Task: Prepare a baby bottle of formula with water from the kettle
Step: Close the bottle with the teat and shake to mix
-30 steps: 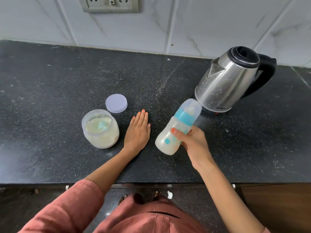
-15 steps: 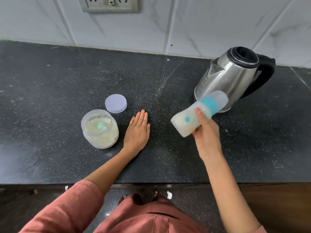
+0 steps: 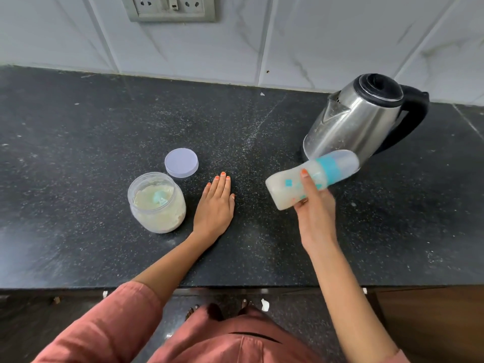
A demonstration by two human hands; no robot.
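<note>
My right hand [image 3: 315,210] grips a capped baby bottle [image 3: 284,186] with a teal collar and milky liquid inside. The bottle is held above the counter, tilted almost flat with its cap toward the steel kettle [image 3: 351,121] at the right rear. My left hand [image 3: 214,205] lies flat, palm down, on the black counter [image 3: 78,132], holding nothing. Just left of it stands the open formula jar [image 3: 157,205] with pale powder and a teal scoop in it. Its lilac lid [image 3: 181,162] rests behind the jar.
A tiled wall with a socket plate [image 3: 170,7] rises behind the counter. The counter's front edge runs below my forearms, with floor and my feet beyond it. White powder specks are scattered over the counter's middle.
The bottle swung from leaning nearly upright to almost horizontal and moved right toward the kettle, as in shaking. My left hand, the jar, lid and kettle stayed put.
</note>
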